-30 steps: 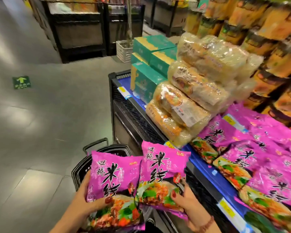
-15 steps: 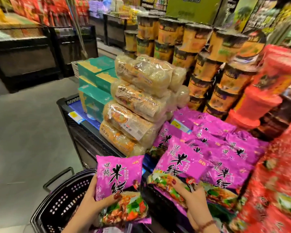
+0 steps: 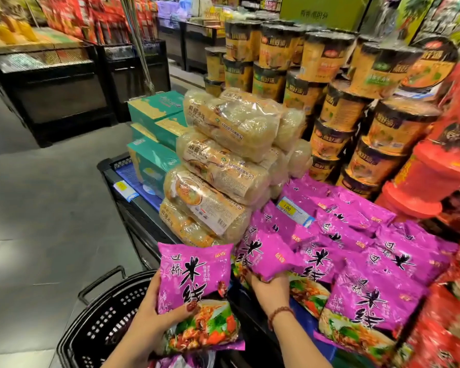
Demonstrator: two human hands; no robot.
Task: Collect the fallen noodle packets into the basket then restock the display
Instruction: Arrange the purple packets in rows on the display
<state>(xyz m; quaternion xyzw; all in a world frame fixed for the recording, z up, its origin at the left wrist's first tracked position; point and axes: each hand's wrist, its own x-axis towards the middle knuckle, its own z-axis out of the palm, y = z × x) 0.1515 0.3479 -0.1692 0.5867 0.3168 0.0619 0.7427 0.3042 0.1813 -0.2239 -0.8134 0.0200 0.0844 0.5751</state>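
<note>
My left hand point(image 3: 154, 312) grips a purple noodle packet point(image 3: 197, 288) upright above the black plastic basket point(image 3: 104, 325) on the floor at lower left. My right hand point(image 3: 270, 288) holds a second purple packet point(image 3: 266, 251) by its lower edge and has it lying on the display shelf, at the left end of the pile of matching purple packets point(image 3: 356, 251). More purple packets show inside the basket under my left wrist.
Clear bags of pale noodles point(image 3: 218, 166) are stacked left of the purple pile, with green boxes point(image 3: 154, 144) beyond. Orange cup noodles point(image 3: 329, 83) and red tubs point(image 3: 441, 160) tower behind. The black shelf edge point(image 3: 133, 208) borders grey aisle floor on the left.
My right hand has carried its packet forward and right onto the purple pile. My left hand keeps its packet over the basket. The view has swung right toward the display.
</note>
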